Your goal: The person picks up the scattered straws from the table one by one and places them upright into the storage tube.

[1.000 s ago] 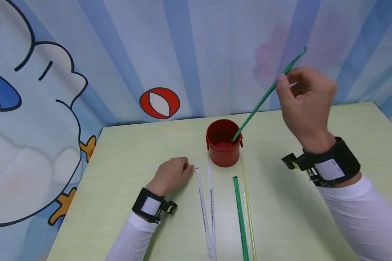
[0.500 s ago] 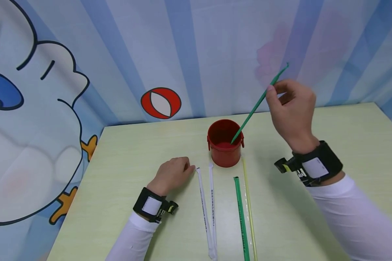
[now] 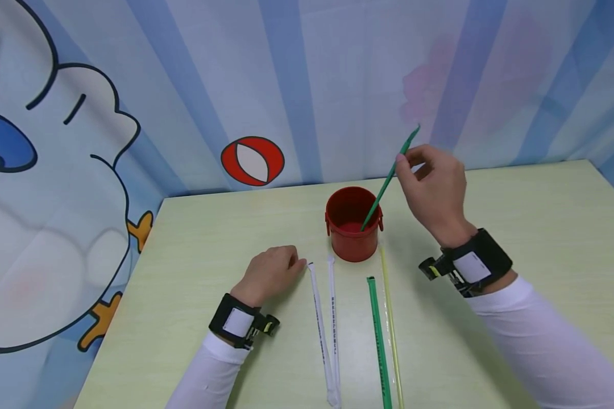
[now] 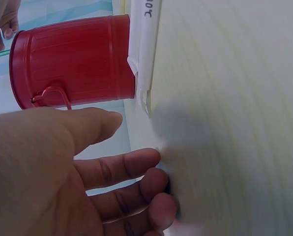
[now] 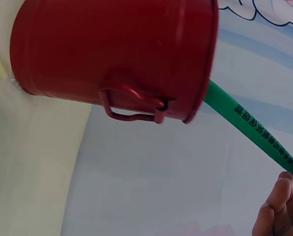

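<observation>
My right hand (image 3: 435, 190) pinches a green paper-wrapped straw (image 3: 389, 179) near its upper end. The straw leans, its lower end inside a small red bucket (image 3: 354, 245) with side handles. Printed characters run along the green wrapper (image 5: 254, 129) in the right wrist view. My left hand (image 3: 271, 274) rests on the table left of the bucket, fingers loosely bent and holding nothing. Beside its fingertips lie two white-wrapped straws (image 3: 318, 318), (image 3: 334, 324). In the left wrist view, the thumb (image 4: 95, 125) and fingers (image 4: 127, 167) stand apart.
A second green-wrapped straw (image 3: 377, 341) and a yellow straw in clear wrapping (image 3: 390, 329) lie on the pale wooden table (image 3: 194, 238), in front of the bucket. Behind the table hangs a blue striped curtain (image 3: 337, 85) with cartoon prints.
My right hand has moved left and down toward the bucket, bringing the green straw steeper and its lower end deeper inside. The left hand stays in place.
</observation>
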Tool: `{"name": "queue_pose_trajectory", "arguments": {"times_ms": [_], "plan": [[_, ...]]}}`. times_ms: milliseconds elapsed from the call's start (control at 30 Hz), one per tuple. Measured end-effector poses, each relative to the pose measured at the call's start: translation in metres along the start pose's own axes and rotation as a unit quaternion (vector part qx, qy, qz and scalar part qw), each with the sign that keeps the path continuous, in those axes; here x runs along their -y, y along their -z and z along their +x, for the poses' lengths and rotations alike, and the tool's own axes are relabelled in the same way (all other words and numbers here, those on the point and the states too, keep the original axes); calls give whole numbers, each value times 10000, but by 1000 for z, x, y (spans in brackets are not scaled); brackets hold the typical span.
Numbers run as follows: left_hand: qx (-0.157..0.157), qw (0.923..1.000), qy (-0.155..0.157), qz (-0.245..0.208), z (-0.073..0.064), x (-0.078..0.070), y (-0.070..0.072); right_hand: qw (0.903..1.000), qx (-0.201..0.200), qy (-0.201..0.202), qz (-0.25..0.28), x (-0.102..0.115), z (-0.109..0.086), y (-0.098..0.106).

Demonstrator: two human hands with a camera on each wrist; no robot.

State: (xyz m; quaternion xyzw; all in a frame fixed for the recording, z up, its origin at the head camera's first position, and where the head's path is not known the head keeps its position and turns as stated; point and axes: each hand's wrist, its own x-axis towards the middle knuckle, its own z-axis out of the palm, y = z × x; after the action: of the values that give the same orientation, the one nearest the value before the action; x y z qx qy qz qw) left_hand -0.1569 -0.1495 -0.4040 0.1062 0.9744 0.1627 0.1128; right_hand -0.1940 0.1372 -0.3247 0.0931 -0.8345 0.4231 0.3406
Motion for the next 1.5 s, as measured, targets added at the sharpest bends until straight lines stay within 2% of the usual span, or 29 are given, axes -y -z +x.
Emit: {"name": "queue_pose_trajectory", "arguments": {"times_ms": [500,1067,1500], "plan": [[33,10000,-8,36,0,0,0,9975,538,-415,-185,-7,-9,-13],[1,10000,-40,3,0,1,0,9939,885,-541,-372,-13,-14,-19],[-16,10000,-63,3,-1,0,1,9865,1256,-793,-696,-21,-25,-8]]}}
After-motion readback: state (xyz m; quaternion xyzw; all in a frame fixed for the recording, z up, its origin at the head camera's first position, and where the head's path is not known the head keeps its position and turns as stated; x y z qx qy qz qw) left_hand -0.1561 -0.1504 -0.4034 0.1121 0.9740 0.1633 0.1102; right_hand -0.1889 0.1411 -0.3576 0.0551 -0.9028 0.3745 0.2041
